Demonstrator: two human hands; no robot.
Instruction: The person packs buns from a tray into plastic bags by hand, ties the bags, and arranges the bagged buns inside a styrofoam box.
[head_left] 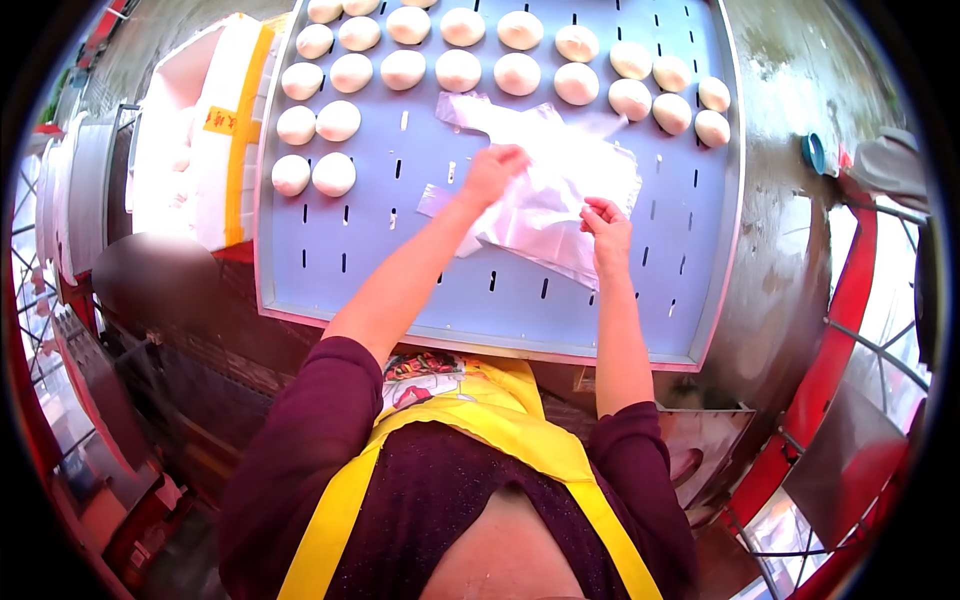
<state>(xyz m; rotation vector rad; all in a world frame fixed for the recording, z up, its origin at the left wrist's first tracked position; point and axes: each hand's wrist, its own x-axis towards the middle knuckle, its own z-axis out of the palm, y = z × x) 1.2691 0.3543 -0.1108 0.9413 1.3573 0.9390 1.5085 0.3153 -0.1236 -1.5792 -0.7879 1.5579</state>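
White plastic bags (545,180) lie crumpled and partly spread on the blue slotted tray (350,240). My left hand (492,174) is over their left part, its fingers bent together; what it grips, if anything, is too small to tell. At the right side of the bags is my right hand (606,228), with its thumb and fingers curled close together at the plastic; whether it pinches the film cannot be made out. Round white buns (458,70) stand in rows across the back of the tray, and several more (334,174) are at its left.
Left of the tray stands a white foam box (215,130) with yellow tape, holding white items. A raised rim borders the tray. On the right are a teal bowl (813,153) and a red frame (835,330) with metal bars.
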